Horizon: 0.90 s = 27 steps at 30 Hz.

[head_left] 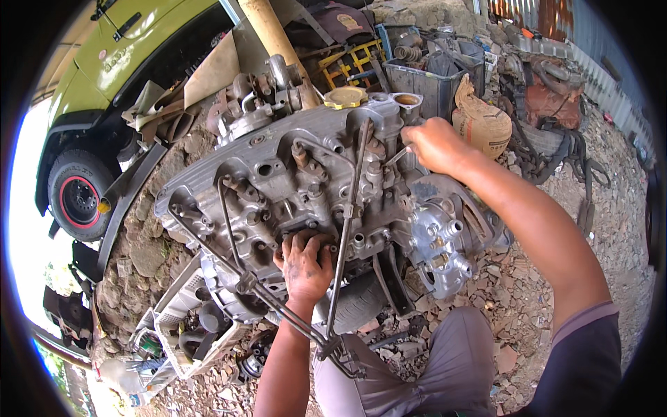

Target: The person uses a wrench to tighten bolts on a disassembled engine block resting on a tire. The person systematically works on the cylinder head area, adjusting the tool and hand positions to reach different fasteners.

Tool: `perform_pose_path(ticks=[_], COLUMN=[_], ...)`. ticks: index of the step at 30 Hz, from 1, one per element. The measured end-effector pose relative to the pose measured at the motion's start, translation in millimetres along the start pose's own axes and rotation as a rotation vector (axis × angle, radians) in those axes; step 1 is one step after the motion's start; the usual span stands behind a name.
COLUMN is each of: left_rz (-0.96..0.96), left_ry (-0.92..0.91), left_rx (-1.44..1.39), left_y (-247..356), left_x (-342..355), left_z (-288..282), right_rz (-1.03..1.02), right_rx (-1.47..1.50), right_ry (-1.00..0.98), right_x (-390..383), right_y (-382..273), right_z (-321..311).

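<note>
A large grey engine point(271, 156) with a ribbed top cover lies tilted in front of me. Bent metal fuel pipes point(352, 184) run across its near side and gather at a clamp point(329, 345) above my lap. My left hand point(307, 267) grips the engine's near side, its fingers bent at a dark recess between the pipes. At the engine's right end, my right hand point(434, 146) is closed around a slim metal wrench point(397, 156), whose tip reaches toward the fittings there. Just below that hand is a round pump-like housing point(445, 240) with metal ports.
A yellow oil cap point(345, 97) sits on the engine top; a turbo-like part point(253, 104) stands behind. Further back are a grey crate point(420, 83) of parts and a torn paper sack point(481, 121). A green vehicle point(114, 55) stands left, a white crate point(187, 320) lower left. Rubble covers the ground.
</note>
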<state>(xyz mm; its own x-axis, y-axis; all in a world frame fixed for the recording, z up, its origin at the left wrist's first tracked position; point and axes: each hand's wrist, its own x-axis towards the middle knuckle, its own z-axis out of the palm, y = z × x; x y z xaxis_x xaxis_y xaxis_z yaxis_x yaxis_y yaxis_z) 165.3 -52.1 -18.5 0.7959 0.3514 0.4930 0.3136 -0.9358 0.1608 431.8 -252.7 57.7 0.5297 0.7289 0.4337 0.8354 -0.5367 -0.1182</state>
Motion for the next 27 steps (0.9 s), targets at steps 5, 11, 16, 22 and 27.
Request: perform_pose_path(ticks=[5,11,16,22,27], left_rz=[-0.063,-0.034,-0.029,-0.040,-0.008], left_ry=[-0.068,-0.013,0.022,-0.010,0.102], left_rx=[-0.022,-0.034,-0.062,-0.161,-0.203], left_y=[-5.0,-5.9,-12.3,-9.0,-24.7], left_x=[-5.9,-1.3,-11.9,-6.1,-10.2], left_z=[-5.4,1.6,3.5,5.5,10.9], right_rz=[0.009,-0.019,0.017,0.051,-0.019], right_rx=[0.022,0.067,0.040,0.100,0.136], right_ry=[-0.057,0.046,-0.006,-0.076,-0.148], right_x=[0.5,-1.9,-4.5,-2.9,9.4], right_y=[-10.3,1.0,-14.7,-10.1,-16.2], right_z=[-4.8,2.2,-2.0,-13.8,-16.5])
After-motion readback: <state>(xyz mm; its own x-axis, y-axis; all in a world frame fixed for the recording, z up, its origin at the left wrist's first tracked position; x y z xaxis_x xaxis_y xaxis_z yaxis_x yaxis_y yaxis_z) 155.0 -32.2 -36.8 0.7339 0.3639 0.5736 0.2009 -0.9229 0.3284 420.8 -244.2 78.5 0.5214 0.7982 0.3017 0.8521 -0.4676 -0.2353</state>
